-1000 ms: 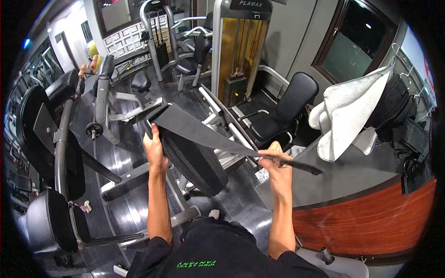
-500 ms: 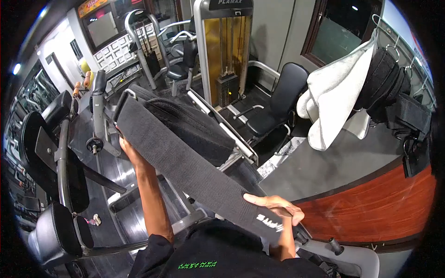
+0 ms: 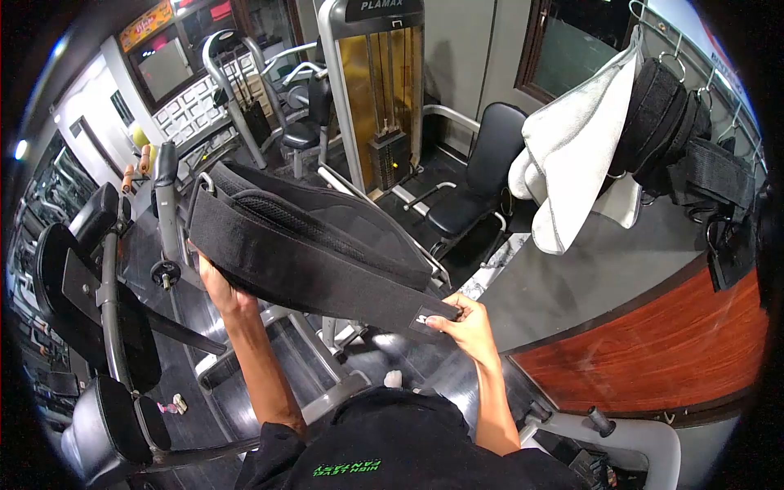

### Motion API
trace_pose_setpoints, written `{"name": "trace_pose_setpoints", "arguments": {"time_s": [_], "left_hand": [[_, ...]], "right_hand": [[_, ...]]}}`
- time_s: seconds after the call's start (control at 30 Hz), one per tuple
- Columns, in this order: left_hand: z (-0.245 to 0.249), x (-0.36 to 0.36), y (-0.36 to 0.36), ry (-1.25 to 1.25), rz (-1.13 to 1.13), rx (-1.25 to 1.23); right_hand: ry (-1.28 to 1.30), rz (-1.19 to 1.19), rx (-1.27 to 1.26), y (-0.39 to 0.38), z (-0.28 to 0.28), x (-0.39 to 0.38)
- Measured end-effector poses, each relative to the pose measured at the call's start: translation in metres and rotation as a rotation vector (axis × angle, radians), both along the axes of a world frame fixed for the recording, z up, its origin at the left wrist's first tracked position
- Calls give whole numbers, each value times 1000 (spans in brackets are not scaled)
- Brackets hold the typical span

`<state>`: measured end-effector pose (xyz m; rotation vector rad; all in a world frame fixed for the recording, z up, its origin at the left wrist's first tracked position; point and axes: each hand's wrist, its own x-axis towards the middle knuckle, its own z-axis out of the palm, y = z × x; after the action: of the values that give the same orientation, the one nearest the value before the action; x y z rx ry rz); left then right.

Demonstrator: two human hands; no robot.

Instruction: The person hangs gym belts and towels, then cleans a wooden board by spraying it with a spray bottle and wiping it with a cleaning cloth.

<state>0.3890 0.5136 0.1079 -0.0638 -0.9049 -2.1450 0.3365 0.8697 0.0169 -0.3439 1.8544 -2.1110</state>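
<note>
A black weightlifting belt (image 3: 327, 212) with a padded, mesh-lined back hangs in the air in front of me, curved round on itself. My left hand (image 3: 224, 286) grips it from below at its left end, near a metal loop (image 3: 207, 183); the belt hides most of those fingers. The belt's long flat strap (image 3: 310, 282) runs along the near side down to the right. At the strap's labelled end, my right hand (image 3: 464, 323) pinches it between thumb and fingers.
Beyond the belt stands a weight-stack machine (image 3: 371, 106) with a black seat (image 3: 457, 214). On the right, a white towel (image 3: 572, 155) and black straps (image 3: 661, 122) hang from hooks above a grey counter (image 3: 588, 286). Padded gym equipment (image 3: 73, 286) stands on the left.
My right hand has brought the strap end up and slightly left, so the strap now lies along the belt's body. More of the padded inside shows. The view has shifted a little.
</note>
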Motion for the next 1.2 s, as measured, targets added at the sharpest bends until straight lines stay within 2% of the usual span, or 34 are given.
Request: {"name": "trace_pose_setpoints", "arguments": {"time_s": [0.1,0.17,0.23,0.3,0.37,0.4,0.5,0.53,0.57,0.63,0.67,0.7,0.77,0.83,0.9,0.97,1.07,1.17,1.2], "left_hand": [[-1,3,9,16,-122,91],[-7,3,17,11,-102,90],[-10,5,28,-18,-134,130],[-8,5,46,-40,-143,138],[-9,5,66,-171,102,-58],[-8,5,77,-171,103,-65],[-20,0,96,-260,117,-80],[-26,-3,103,-193,71,-160],[-50,-7,103,-311,184,-184],[-64,-7,116,-441,262,-528],[-46,-5,133,-356,271,-678],[-46,-7,143,-316,279,-718],[-51,-4,156,-286,117,-767],[-59,-5,166,-301,57,-832],[-58,-4,179,-252,33,-812],[-66,-6,182,-236,-6,-878],[-74,-11,191,-185,39,-893],[-96,-12,207,-256,272,-860],[-100,-12,219,-256,326,-818]], "right_hand": [[42,-30,124,-7,-21,-7],[12,-51,96,-14,-52,-15],[166,-269,44,-24,-76,-21],[205,-270,108,-26,-92,-24],[186,-400,110,-34,-91,-22],[142,-421,205,-32,-79,-18],[244,-481,158,-25,-66,-19],[307,-479,132,-25,-47,-14],[306,-482,136,-23,-30,-10],[566,-406,54,-20,5,-3],[596,-397,32,-21,25,3],[663,-386,78,-20,41,6],[680,-337,152,-22,72,11],[673,-335,183,-21,84,10],[412,-336,176,-16,86,8],[404,-378,140,-11,78,4],[336,-269,290,4,78,4],[339,-181,217,13,73,1],[273,-187,292,14,80,5]]}}
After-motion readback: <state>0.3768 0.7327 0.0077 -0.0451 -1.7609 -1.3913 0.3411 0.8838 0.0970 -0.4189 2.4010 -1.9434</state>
